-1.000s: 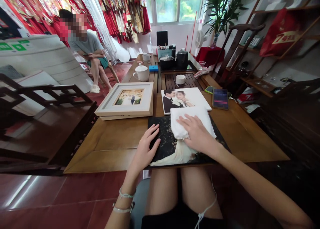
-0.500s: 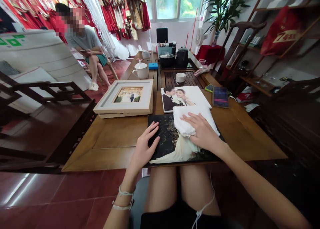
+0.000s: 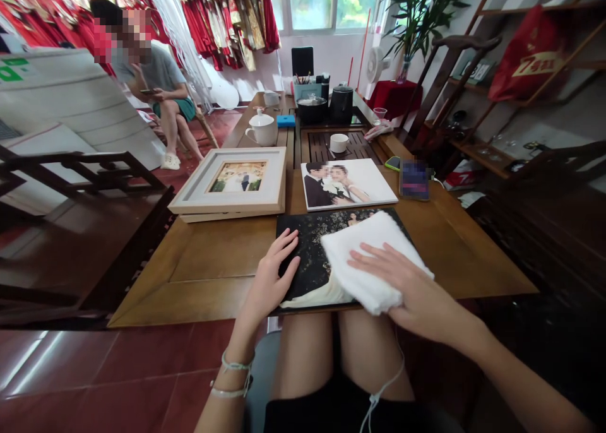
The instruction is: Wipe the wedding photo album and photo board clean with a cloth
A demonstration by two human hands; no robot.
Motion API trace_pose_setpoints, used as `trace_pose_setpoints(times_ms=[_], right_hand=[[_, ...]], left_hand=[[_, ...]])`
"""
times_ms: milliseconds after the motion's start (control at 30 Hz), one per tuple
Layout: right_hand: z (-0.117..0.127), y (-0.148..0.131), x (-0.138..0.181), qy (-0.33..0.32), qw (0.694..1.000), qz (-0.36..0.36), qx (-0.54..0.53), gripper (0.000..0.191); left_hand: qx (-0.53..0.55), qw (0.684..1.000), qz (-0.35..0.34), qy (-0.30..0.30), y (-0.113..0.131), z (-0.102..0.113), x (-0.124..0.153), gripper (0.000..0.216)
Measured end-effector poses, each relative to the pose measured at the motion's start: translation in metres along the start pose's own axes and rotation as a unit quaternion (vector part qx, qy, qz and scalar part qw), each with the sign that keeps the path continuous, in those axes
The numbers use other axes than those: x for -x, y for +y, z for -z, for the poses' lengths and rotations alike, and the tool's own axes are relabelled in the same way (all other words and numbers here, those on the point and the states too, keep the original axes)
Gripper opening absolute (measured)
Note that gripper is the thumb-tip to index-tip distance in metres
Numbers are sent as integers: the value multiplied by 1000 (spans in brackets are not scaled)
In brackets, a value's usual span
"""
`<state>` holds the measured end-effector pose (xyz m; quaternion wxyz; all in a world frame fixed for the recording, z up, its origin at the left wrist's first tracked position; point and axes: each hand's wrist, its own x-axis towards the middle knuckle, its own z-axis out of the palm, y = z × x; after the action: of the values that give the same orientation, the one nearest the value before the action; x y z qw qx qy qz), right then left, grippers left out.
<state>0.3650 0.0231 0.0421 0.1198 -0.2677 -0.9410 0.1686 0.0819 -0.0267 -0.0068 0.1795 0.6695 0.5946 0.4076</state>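
Note:
A dark photo panel (image 3: 303,274) lies flat at the table's near edge, showing a long pale dress and scattered light specks. My left hand (image 3: 277,272) rests on its left edge, fingers stretched out and holding nothing. Over the panel's right part, my right hand (image 3: 392,275) holds a folded white cloth (image 3: 353,256) pressed down under its fingers. The cloth hides much of the picture and hangs slightly past the near edge. Just beyond lies a white-edged photo panel (image 3: 367,183) of a couple.
Left of the panels lie stacked wooden picture frames (image 3: 279,187). Farther back on the wooden table (image 3: 218,253) stand a lidded white cup (image 3: 262,130), a small white cup (image 3: 338,143) and a dark kettle (image 3: 341,105). A phone (image 3: 415,182) lies at right. A person (image 3: 151,73) sits at left.
My right hand has drawn the white cloth toward me and slightly right, baring figures at the dark panel's far edge. My left hand stays in place. The seated person has raised one hand toward the head.

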Motion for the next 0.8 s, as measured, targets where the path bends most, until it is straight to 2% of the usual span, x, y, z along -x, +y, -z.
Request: trace_pose_setpoints(times_ms=[100,200,333,433,500,567,633,733,800], right_hand=[[8,37,6,76,995,-62,1,75],[5,49,10,108,991,-80,26,74],[-6,16,26,58,996,-24,60,84],[-7,-11,43,-14,999,29,34,88],[-2,-15,50,-41,998,37,5,87],[3,-6,51,-29,999,19,-25,83],[7,12,46,14,999,-14,-44,79],[10,43,27,76,994,-54,-47,70],[10,58,10,96,992,-67,-44,64]], left_hand=[[3,1000,-4,3,0,0,1,38],[2,1000,0,4,0,0,1,38],[-4,1000,2,3,0,0,0,38],[-8,1000,4,2,1,0,0,38],[-9,1000,3,3,2,1,0,38],[-8,1000,1,4,2,1,0,38],[-4,1000,-2,5,2,1,0,37],[0,1000,-4,5,1,1,0,37],[2,1000,-6,5,0,1,0,37]])
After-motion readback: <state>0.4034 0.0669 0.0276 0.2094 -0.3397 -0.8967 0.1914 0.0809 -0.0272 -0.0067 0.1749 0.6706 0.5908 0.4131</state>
